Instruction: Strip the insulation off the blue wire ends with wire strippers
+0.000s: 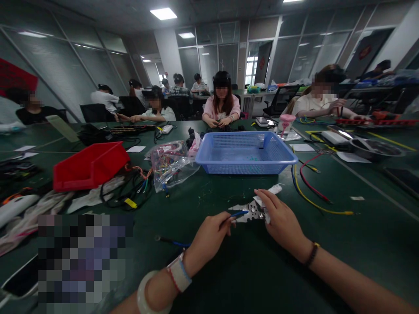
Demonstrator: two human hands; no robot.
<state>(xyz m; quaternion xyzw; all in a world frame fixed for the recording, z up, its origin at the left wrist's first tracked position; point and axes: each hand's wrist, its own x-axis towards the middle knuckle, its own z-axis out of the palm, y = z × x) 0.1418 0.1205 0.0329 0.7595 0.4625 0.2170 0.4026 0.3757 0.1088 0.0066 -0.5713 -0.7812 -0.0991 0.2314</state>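
Pinched in my left hand [209,235] is a blue wire [240,213], one end pointing right over the metal jaws. Its other end, with a dark sleeve and a ring lug, comes out on the left of my wrist. My right hand [283,220] is wrapped around the handles of the wire strippers [252,210], which look wrapped in white material. The strippers' jaws point left toward my left fingers. Whether the wire sits in a jaw notch or lies across the jaws, I cannot tell.
Ahead stands a blue plastic basket [245,168]. To the left are a red bin [93,168], a clear bag of wires [170,161] and tangled black cables. Yellow, red and blue wires [314,207] lie to the right. Several people sit beyond the green table [183,270].
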